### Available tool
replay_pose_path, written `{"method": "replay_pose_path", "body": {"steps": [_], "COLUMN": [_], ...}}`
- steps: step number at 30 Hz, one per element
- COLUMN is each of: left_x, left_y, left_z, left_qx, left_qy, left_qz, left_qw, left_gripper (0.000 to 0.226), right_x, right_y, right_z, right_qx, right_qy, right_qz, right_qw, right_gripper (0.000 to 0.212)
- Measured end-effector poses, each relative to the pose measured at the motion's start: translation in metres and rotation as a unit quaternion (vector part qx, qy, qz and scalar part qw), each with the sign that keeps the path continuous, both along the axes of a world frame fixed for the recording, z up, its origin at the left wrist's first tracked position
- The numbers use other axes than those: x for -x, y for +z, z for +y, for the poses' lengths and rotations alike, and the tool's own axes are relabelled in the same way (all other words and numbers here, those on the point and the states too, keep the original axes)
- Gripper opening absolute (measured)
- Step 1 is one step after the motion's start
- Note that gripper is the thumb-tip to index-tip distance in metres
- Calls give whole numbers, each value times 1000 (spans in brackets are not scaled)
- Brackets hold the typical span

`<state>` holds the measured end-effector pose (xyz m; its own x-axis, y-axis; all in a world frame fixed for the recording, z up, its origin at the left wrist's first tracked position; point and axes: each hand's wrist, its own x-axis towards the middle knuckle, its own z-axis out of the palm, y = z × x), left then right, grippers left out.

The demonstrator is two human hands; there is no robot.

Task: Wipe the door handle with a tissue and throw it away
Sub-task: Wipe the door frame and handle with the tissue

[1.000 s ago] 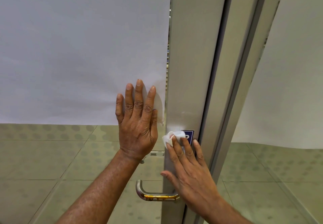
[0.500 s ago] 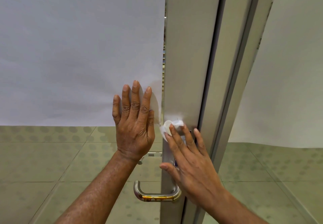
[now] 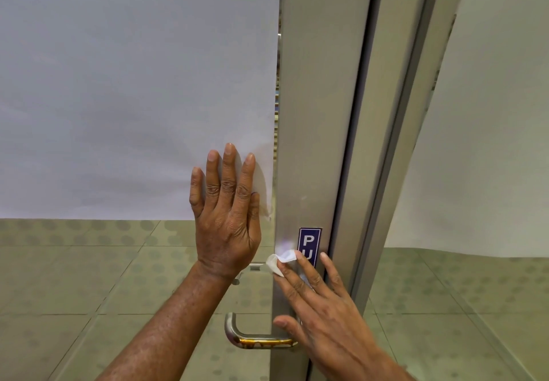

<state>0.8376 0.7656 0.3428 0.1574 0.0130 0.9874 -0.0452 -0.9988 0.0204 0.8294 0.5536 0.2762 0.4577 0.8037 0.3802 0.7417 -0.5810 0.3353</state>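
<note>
A curved metal door handle point(image 3: 252, 340) sticks out to the left from the grey door stile point(image 3: 315, 113), low in the view. My right hand point(image 3: 323, 312) lies flat against the stile just above the handle and presses a small white tissue point(image 3: 280, 260) onto the metal under its fingertips. The tissue sits beside a blue sticker point(image 3: 309, 245) with white letters, partly covered by my fingers. My left hand point(image 3: 227, 217) rests flat with spread fingers on the frosted white glass panel point(image 3: 133, 83) of the door, left of the stile, holding nothing.
A second metal frame post point(image 3: 416, 113) stands right of the stile, with another white panel point(image 3: 490, 143) beyond it. Below the frosted film, clear glass shows a tiled floor point(image 3: 74, 291) with dotted patterns.
My right hand has slid the tissue down the stile, uncovering the top of the blue sticker. The left hand has stayed on the glass.
</note>
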Motion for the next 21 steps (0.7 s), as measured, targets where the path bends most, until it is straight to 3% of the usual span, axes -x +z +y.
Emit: {"method": "replay_pose_path", "body": {"steps": [5, 11, 21], "left_x": [1, 1, 1], "left_y": [0, 1, 1], "left_z": [-1, -1, -1], "left_qx": [0, -2, -1], "left_qy": [0, 6, 4], "left_qz": [1, -2, -4], "left_qw": [1000, 1000, 1000], "left_gripper": [55, 56, 54], "right_x": [-3, -14, -19], "right_y": [0, 32, -9], "right_z": [-5, 9, -13], "right_qx": [7, -95, 37], "right_qy": [5, 1, 63], "right_qz": [-21, -33, -20], "right_qw": [1000, 995, 997], "right_gripper": [66, 69, 64]}}
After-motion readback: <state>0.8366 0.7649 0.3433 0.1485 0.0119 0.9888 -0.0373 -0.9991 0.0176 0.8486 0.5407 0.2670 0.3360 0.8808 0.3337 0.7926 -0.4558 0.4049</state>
